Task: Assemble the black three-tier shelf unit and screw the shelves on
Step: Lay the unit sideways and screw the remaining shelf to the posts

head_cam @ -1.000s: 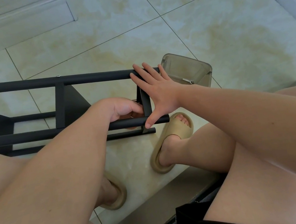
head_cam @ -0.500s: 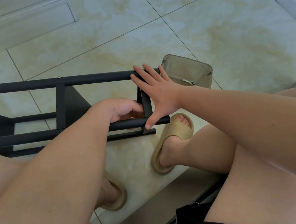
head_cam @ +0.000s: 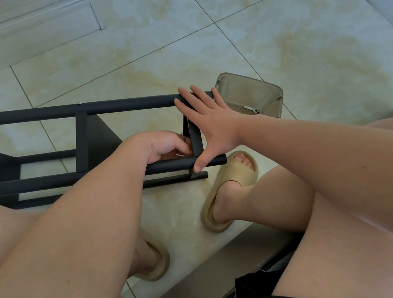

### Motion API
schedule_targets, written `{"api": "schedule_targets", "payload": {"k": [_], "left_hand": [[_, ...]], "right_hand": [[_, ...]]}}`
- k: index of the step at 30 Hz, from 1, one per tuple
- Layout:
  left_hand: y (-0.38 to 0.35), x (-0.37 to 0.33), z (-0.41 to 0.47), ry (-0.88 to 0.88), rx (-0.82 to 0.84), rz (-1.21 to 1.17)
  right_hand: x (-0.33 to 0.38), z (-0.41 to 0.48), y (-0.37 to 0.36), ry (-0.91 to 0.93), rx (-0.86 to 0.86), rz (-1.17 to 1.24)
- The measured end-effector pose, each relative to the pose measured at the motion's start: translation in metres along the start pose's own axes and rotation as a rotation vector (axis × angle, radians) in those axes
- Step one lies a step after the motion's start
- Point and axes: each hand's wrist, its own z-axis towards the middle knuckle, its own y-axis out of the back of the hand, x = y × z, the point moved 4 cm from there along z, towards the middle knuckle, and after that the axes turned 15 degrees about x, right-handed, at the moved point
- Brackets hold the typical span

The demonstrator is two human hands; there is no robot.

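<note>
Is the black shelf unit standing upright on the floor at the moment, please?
No, the shelf unit lies on its side, with its long poles running level across the floor tiles.

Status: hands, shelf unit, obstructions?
Right hand flat against shelf unit end. Left hand curled inside frame, grip hidden. Unit lies on its side. Clear box beside it, not blocking.
</note>
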Motion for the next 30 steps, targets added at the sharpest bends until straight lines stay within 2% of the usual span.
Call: {"api": "schedule_targets", "payload": {"k": [5,8,17,23,30], "left_hand": [[0.0008,0.0005,0.0007,0.068,-0.066,0.033],[-0.0014,0.0008,-0.0009,0.136,-0.042,0.087],[0.0007,-0.0001,0.0,0.007,-0.03,0.007],[0.0015,0.0016,-0.0014,0.113,-0.045,0.081],[-0.0011,-0.0014,-0.0027,0.044,-0.036,0.042]], "right_hand": [[0.0002,-0.0007,0.0004,-0.001,0.003,0.005],[0.0004,-0.0007,0.0004,-0.002,0.003,0.006],[0.0002,-0.0004,0.0001,0.002,-0.002,0.013],[0.0006,-0.0009,0.0005,-0.002,-0.001,0.011],[0.0009,-0.0011,0.0009,-0.002,0.0,0.01]]}}
